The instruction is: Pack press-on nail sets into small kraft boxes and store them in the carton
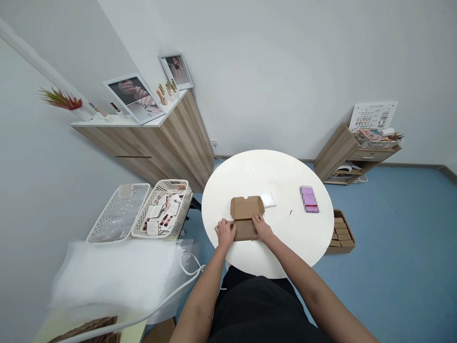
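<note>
A brown cardboard box (246,229) lies on the round white table in front of me, its lid (245,207) folded back away from me. My left hand (226,232) grips the box at its left side, fingers curled at the edge. On the opposite side my right hand (262,228) is closed on the right edge near the lid fold. Just behind the box, partly covered by the lid, lies a small white packet (268,200). Whether anything is inside the box I cannot tell.
On the round table (228,176) a purple, pixelated item (309,199) lies to the right. A carton of small brown boxes (342,233) stands on the floor. At left are a basket of cards (162,209), a basket of clear bags (119,212) and white sheets (117,271).
</note>
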Action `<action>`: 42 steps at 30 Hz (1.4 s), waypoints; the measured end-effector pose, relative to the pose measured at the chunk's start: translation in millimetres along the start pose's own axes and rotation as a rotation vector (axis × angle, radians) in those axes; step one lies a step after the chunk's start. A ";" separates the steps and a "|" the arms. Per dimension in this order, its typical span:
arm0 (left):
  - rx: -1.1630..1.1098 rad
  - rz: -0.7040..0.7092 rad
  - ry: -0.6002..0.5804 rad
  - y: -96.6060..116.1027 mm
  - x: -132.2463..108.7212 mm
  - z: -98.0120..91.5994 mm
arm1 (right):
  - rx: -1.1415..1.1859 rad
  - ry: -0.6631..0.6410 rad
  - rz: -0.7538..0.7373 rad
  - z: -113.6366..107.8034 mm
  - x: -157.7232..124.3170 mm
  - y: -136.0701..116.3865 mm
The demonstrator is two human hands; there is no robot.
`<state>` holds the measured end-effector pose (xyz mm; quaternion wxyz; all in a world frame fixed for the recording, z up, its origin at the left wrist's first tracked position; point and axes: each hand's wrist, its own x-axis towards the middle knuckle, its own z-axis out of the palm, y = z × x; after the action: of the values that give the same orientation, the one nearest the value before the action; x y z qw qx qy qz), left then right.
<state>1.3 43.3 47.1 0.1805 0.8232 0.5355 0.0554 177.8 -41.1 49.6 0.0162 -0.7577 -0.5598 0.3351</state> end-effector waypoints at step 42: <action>0.105 0.194 -0.009 -6.2 -1.0 12.5 | -0.027 -0.010 -0.076 -0.6 24.2 5.4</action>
<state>-1.0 41.7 33.3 0.1334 0.8798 0.4545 0.0405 186.3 -22.0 36.1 0.0161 -0.7345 -0.5925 0.3305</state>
